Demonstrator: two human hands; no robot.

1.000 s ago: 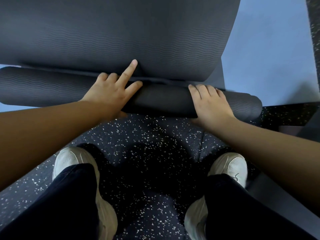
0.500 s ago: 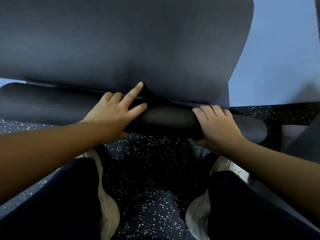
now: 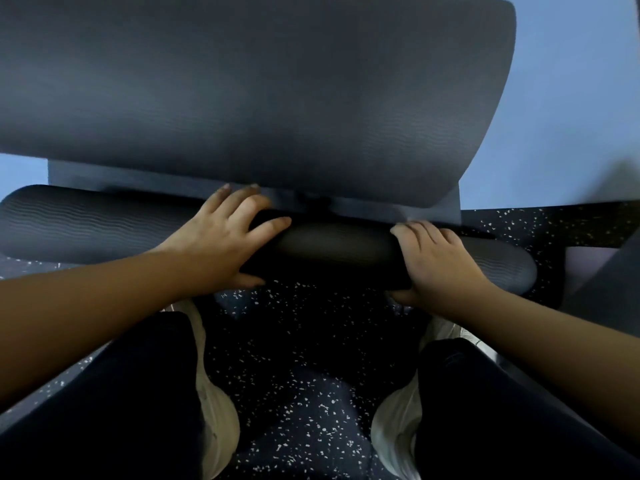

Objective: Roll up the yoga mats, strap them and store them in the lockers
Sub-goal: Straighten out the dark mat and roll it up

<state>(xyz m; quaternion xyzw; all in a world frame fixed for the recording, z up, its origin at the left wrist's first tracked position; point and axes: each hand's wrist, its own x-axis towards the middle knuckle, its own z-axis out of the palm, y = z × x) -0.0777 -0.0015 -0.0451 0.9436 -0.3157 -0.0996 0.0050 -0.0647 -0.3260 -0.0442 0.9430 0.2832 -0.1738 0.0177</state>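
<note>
Now, from my head camera, my left hand (image 3: 221,237) has changed its hold: a second ago the index finger stuck out straight over the seam, and now all the fingers are laid down over the top of the rolled part of the yoga mat (image 3: 332,251), thumb tucked under the near side. My right hand (image 3: 438,263) grips the roll the same way as before, fingers curled over the top and thumb beneath. The two hands sit apart, with a bare stretch of roll between them.

The roll has travelled forward across the speckled floor (image 3: 311,393); my white shoes (image 3: 214,410) show less, half hidden by my knees. More of the far edge of the unrolled sheet (image 3: 277,81) is in view, lying on a blue surface (image 3: 571,98), so I judge less flat mat is left. I'd say rolling is well along but not done, and the strap and lockers aren't in view.
</note>
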